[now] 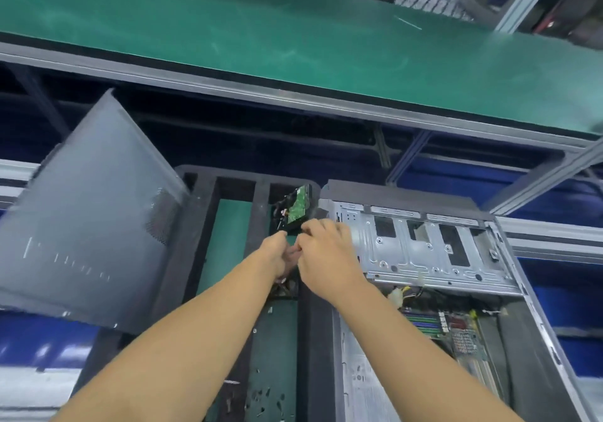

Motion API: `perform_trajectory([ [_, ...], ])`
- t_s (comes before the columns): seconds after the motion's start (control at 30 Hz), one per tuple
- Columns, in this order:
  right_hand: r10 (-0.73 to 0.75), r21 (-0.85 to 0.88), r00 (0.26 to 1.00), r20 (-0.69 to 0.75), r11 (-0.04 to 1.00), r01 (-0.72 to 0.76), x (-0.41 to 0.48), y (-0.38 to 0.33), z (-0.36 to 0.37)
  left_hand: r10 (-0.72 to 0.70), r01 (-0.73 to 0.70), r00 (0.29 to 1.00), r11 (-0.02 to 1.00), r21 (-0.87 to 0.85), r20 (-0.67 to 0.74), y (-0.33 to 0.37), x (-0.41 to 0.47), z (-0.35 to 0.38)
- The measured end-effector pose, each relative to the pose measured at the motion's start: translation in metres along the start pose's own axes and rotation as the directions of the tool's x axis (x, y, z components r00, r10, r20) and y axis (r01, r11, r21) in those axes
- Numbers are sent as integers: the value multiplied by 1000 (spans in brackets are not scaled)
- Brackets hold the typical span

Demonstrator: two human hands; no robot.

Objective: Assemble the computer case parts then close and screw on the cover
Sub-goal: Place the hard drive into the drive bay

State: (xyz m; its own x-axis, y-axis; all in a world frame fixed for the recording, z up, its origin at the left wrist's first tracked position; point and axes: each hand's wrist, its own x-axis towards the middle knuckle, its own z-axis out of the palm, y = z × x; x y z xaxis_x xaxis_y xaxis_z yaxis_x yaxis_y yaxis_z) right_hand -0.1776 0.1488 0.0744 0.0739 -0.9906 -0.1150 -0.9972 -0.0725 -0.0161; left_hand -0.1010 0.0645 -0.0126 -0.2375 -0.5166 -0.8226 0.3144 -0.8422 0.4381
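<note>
Parts-fitting step, I judged. Left hand (277, 252), right hand (326, 255) at hard drive (298, 208) in foam tray (261, 206), left of open case (440, 248). Fingers (315, 227) curled; grip hidden, couldn't tell. Next move called for carrying drive right into bay. Cover (91, 226) leaned far left.

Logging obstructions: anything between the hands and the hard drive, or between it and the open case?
Nothing visible. The left hand and right hand reach the hard drive in the foam tray; the open case lies beside it.
</note>
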Motion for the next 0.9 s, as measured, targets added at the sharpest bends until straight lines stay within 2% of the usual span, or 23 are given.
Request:
perform_trajectory([
  [0.2, 58, -48, 998, -33, 997, -60, 13, -3, 10, -132, 153, 986, 960, -234, 104, 10, 44, 12],
  [0.4, 100, -199, 990, 102, 977, -78, 17, -8, 12, -181, 217, 974, 919, -329, 136, 19, 73, 18],
  [0.73, 146, -90, 989, 10, 985, -145, 22, -10, 11, -186, 218, 976, 875, -432, 116, 30, 77, 14],
  [0.9, 173, -42, 984, -46, 984, -175, 22, -11, 10, -202, 238, 971, 871, -430, 128, 28, 45, 5],
])
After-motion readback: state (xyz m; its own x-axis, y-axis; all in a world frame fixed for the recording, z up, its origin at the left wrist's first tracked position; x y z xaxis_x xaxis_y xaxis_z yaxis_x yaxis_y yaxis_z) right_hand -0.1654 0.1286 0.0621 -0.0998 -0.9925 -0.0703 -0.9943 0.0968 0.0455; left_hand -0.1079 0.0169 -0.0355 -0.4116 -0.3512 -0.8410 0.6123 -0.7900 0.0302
